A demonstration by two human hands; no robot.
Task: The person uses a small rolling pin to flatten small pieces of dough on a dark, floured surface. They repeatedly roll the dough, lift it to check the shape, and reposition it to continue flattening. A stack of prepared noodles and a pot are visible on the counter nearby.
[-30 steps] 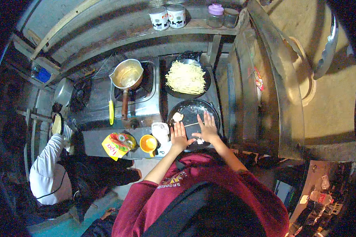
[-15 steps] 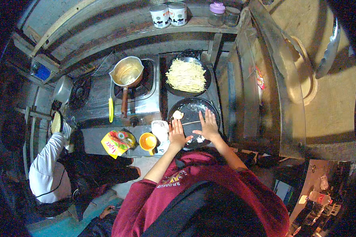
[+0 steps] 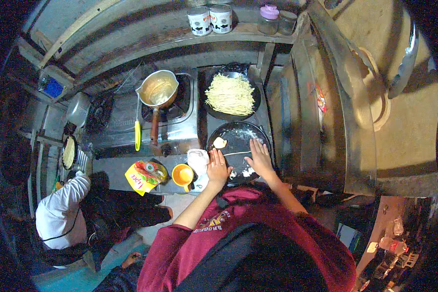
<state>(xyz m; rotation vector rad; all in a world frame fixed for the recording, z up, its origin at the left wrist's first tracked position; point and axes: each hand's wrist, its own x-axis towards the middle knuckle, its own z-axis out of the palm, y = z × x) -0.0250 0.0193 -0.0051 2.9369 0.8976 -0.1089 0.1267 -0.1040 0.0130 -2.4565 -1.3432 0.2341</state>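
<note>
A round black tray [image 3: 246, 177] dusted with white flour lies in front of me. Across it stretches a thin strand of dough [image 3: 238, 153]. My left hand [image 3: 219, 168] rests flat at the strand's left end, over the tray's left rim. At the other end lies my right hand [image 3: 260, 159], palm down with its fingers extended. Whether the palms press on the strand's ends is hidden under them. A small pale lump of dough [image 3: 220, 142] sits just beyond my left fingertips. Farther back, a second black tray [image 3: 214, 111] carries a heap of thin dough strands [image 3: 229, 95].
Left of the tray are a white bag [image 3: 198, 159], an orange cup [image 3: 182, 175] and a yellow-red packet [image 3: 143, 178]. A saucepan [image 3: 158, 90] stands on the stove [image 3: 117, 127], near a yellow-green handle [image 3: 137, 136]. Another person's sleeve [image 3: 65, 207] shows at left; wooden boards [image 3: 321, 121] rise at right.
My right hand has slid slightly to the right, and its fingers have drawn closer together. My left hand has barely shifted. The other person's arm at left has moved.
</note>
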